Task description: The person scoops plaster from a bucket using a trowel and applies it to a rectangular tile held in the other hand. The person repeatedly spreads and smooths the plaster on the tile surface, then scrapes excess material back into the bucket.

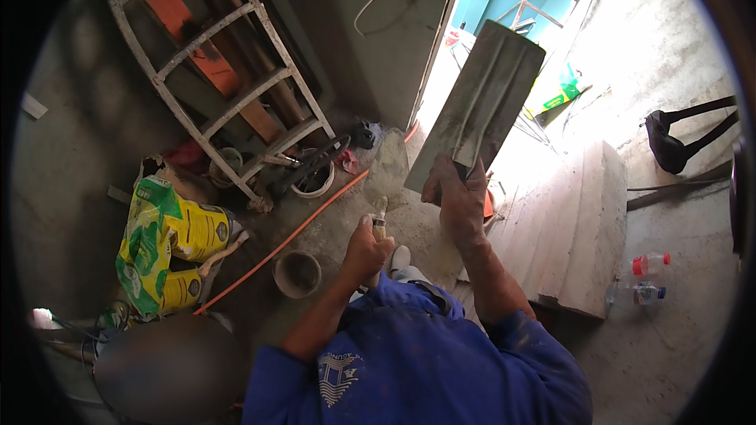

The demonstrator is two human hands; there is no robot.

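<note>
My right hand (463,201) is closed around the near end of a plastering trowel (492,94). Its long grey rectangular blade is raised and slants up to the right, with a ridge along the side I see. To the left and lower, my left hand (367,252) makes a fist around a small brush (380,224) with a pale tip pointing up and away. The tip is too small to make out clearly. Beneath my hands, a shoe (401,258) shows on the dusty floor.
A ladder (223,122) leans at the far left near buckets (315,179). Yellow-green bags (197,228) lie left, beside an orange hose (299,230) crossing the floor. A round bucket (298,274) stands near my left forearm. Concrete steps (579,220) and plastic bottles (650,264) are right.
</note>
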